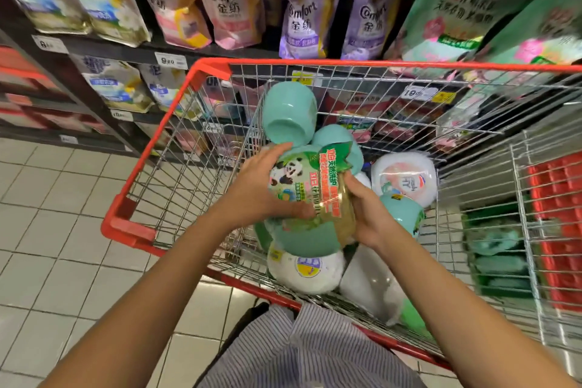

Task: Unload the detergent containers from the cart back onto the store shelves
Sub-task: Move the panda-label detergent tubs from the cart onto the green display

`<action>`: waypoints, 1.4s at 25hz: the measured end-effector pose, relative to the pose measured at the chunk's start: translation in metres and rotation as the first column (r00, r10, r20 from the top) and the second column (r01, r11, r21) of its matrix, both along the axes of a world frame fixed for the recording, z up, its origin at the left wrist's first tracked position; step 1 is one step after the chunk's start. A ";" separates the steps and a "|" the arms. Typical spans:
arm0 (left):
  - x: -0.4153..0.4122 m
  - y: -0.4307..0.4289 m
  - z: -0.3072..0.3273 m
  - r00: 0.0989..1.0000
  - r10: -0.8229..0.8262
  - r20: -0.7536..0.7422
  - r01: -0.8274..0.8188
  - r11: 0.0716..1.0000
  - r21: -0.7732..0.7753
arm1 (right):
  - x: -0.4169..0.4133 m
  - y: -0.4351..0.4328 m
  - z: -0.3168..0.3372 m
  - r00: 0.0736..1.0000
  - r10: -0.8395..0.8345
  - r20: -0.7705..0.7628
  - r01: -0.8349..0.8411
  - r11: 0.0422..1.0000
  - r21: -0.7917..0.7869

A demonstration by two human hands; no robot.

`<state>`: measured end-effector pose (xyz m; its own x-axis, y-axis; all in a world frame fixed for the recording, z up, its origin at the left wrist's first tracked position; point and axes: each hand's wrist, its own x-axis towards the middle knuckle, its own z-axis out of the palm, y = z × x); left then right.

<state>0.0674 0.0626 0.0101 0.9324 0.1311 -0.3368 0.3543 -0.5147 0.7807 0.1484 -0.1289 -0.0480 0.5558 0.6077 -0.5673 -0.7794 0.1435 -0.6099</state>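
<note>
A green detergent container with a panda label (307, 186) lies on its side above the pile in the red-rimmed wire cart (151, 148). My left hand (258, 186) grips its left side and my right hand (368, 214) holds its lower right end. Under and around it lie more containers: a teal one tipped bottom-out (289, 113) at the cart's far side, a white one (307, 271) near me, another white one (404, 178) at the right and a teal one (403, 211) beside my right wrist.
Store shelves (126, 52) stand beyond the cart, stocked with Comfort refill pouches (226, 0) and green pouches (453, 16), with price tags on the edges. A second wire cart with a red crate (554, 224) stands at the right. Tiled floor (50, 214) spreads to the left.
</note>
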 end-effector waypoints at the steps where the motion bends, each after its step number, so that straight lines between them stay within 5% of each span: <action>1: 0.002 0.002 0.001 0.998 -0.050 -0.032 0.047 0.994 -0.096 | 0.002 -0.002 0.003 1.000 0.009 0.022 -0.009 1.000 -0.003; 4: 0.004 0.013 0.002 0.995 -0.086 -0.040 0.059 0.892 -0.448 | 0.006 -0.005 0.009 0.999 0.014 0.030 -0.013 1.000 -0.028; 9: 0.003 0.013 -0.014 0.993 -0.099 -0.064 0.038 0.784 -0.620 | 0.007 -0.008 0.021 0.998 0.065 0.027 -0.062 0.995 -0.080; 15: -0.013 -0.005 -0.035 0.940 0.335 0.069 -0.198 0.697 -0.689 | 0.019 -0.025 0.040 0.985 -0.117 0.130 0.139 0.974 -0.177; 20: -0.010 -0.026 -0.027 0.813 0.579 0.060 -0.338 0.554 -0.761 | -0.005 -0.030 0.040 0.959 0.061 0.277 -0.009 0.983 -0.185; 29: 0.001 -0.051 0.007 0.945 0.319 0.069 -0.128 0.556 -0.822 | -0.041 -0.058 0.073 0.872 -0.165 0.461 0.302 0.922 -0.242; 35: -0.004 -0.098 0.045 0.983 -0.086 0.161 0.181 0.572 -0.800 | -0.131 -0.114 0.119 0.681 -0.456 0.573 0.675 0.695 -0.249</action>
